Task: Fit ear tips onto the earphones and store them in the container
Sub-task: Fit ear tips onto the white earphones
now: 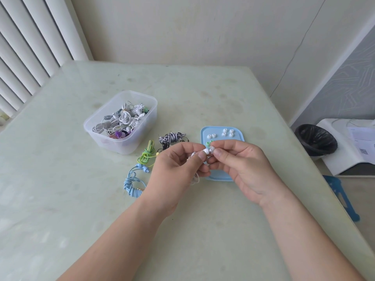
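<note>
Fingers (199, 156) of the left hand (176, 167) pinch a white earphone (206, 151) at mid-frame, its cord hanging by the palm. Those of the right hand (241, 165) pinch a small white ear tip (212, 148) against the bud's nozzle. Whether the tip is fully seated I cannot tell.

Left of centre on the table (60, 179) stands the clear container (121, 146), already holding many coiled earphones. Just right of it lie three bundles not yet stored: the blue earphones (132, 183) lowest, the green earphones (145, 157) above them, and the striped earphones (170, 137) highest. Then come the two hands, held together above the table. Beneath and behind the right hand lies a pale blue tray (239, 138). Spare white tips (227, 132) sit near its top edge, and a green pair (208, 142) sits just behind the fingertips.

The likely trouble is the tip itself. It is soft and small, so pressed on at a slant it could catch only one side of the nozzle and later work loose inside the container. Squeezed too hard, it may spring out of the pinch and roll off among the bundles or off the table. The hanging cord could also snag a nearby bundle when the earphone is carried across. A careless right wrist might scatter the tips on the tray.
</note>
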A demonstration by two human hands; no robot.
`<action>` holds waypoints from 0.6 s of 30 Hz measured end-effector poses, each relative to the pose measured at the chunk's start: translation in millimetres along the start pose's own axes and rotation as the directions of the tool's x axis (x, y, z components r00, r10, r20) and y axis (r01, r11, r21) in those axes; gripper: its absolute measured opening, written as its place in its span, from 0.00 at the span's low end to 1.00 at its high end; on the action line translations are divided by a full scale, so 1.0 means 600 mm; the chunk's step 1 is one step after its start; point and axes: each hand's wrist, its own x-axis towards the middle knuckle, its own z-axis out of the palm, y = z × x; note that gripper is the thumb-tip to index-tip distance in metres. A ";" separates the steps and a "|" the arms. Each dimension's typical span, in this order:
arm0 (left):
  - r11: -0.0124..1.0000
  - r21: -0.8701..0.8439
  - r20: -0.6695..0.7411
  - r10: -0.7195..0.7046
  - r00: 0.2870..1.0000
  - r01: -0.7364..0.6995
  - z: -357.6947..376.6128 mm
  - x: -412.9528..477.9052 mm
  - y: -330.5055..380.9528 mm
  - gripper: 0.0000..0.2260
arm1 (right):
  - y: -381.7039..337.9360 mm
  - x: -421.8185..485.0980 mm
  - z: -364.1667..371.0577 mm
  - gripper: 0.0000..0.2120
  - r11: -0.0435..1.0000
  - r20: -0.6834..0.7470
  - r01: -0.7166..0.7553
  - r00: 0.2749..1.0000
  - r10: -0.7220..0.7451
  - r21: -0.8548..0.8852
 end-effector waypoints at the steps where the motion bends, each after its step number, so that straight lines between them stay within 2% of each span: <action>1: 1.000 0.012 0.006 0.006 1.000 -0.006 0.000 -0.001 0.000 0.04 | 0.001 0.001 0.000 0.07 1.000 0.000 0.003 1.000 -0.003 -0.008; 8: 0.999 0.034 0.018 0.032 0.999 -0.033 -0.002 -0.001 0.000 0.04 | 0.004 0.002 -0.006 0.08 0.999 0.041 0.015 0.999 -0.013 -0.038; 14: 1.000 0.028 0.042 0.012 0.999 -0.013 0.000 -0.002 -0.001 0.05 | -0.004 0.002 -0.012 0.07 0.992 0.144 -0.106 0.985 0.097 0.061; 18: 0.999 0.034 0.028 0.012 1.000 -0.013 0.002 -0.003 -0.001 0.04 | -0.007 0.002 -0.015 0.07 0.987 0.118 -0.131 0.986 0.120 0.089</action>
